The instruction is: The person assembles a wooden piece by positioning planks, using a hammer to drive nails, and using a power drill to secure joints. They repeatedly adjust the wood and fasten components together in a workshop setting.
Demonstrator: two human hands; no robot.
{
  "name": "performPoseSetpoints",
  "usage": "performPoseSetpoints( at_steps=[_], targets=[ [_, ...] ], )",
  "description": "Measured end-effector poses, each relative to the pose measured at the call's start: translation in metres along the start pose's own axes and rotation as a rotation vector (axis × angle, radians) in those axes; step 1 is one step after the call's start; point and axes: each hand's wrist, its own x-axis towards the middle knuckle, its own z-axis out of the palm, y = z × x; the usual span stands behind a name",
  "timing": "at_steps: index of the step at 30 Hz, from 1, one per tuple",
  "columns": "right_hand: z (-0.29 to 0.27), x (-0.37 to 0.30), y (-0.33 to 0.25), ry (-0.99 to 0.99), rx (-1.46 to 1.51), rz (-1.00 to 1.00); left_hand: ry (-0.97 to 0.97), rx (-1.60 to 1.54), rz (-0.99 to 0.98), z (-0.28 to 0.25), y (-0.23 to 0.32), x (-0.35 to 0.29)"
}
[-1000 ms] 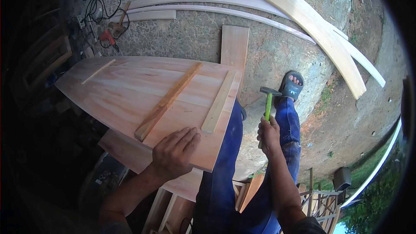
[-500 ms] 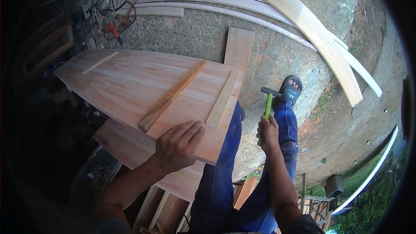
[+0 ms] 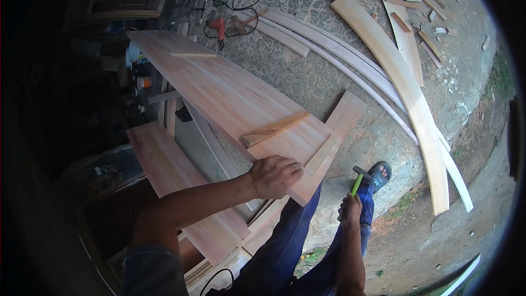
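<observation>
A long wooden panel (image 3: 230, 93) stretches away from me toward the upper left. My left hand (image 3: 276, 177) lies over its near edge, fingers together and curled against the wood; the thumb is hidden. Two battens rest across the panel close to this hand: a thicker brown one (image 3: 276, 129) and a paler one (image 3: 322, 153) by the right end. A thin strip (image 3: 193, 55) lies near the far end. My right hand (image 3: 350, 208) is closed round the green handle of a hammer (image 3: 358, 180), its metal head pointing up, apart from the panel and above my right leg.
A second board (image 3: 181, 178) lies lower at the left, and another plank (image 3: 348, 111) sticks out beyond the panel's right end. Curved wooden pieces (image 3: 402, 87) lie on the concrete. Farther off are a red power drill (image 3: 218, 27), a wooden mallet (image 3: 246, 22), black cables and scattered offcuts.
The view has swung, bringing more floor and offcuts into sight. My left hand has gone from lying flatter on the panel to curling at its edge. The hammer remains in my right hand.
</observation>
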Motion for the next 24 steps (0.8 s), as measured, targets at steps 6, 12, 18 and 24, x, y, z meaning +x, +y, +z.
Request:
performPoseSetpoints(
  at_steps=[6,12,18,24],
  targets=[
    [-0.051,-0.018,-0.034,0.008,-0.093,0.019,-0.077,-0.031,-0.067,0.005,0.003,-0.006],
    [-0.119,-0.066,-0.096,0.113,-0.294,-0.046,-0.145,-0.026,-0.09,0.004,0.003,-0.002],
    [-0.182,-0.117,-0.116,0.269,-0.462,0.027,-0.239,-0.004,-0.159,0.007,0.004,-0.011],
    [-0.262,-0.125,-0.131,0.44,-0.402,0.108,-0.192,-0.001,-0.198,0.013,0.006,0.011]
  ],
)
